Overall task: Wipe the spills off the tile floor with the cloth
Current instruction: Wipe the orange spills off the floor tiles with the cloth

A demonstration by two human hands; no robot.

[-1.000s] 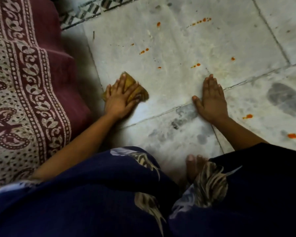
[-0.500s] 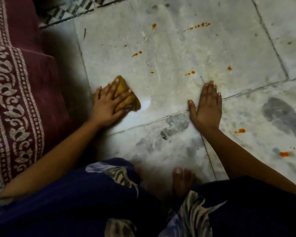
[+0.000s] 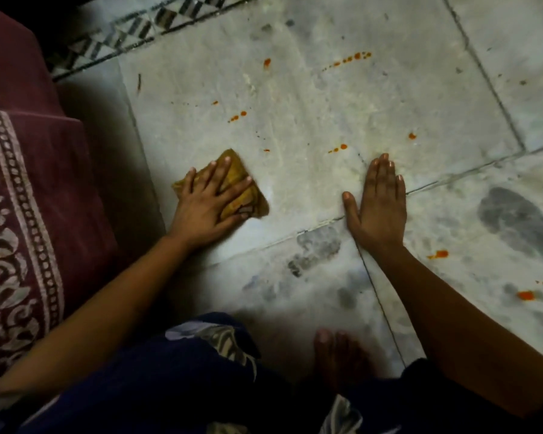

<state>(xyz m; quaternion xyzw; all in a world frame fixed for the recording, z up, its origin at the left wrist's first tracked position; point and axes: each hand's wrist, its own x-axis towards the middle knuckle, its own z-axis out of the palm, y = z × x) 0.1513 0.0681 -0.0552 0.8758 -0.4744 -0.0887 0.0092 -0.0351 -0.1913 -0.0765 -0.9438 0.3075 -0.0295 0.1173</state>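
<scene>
Left hand flat, fingers spread; right hand flat too (fingers together, thumb out), palms down.

The tile floor carries orange spills, a yellow cloth under the left hand, the flat right hand and a foot.

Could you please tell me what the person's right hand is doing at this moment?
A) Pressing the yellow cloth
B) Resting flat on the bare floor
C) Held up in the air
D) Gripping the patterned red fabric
B: the right hand lies flat with straight fingers on the bare tile floor, while the left hand is the one pressing the cloth.
</scene>
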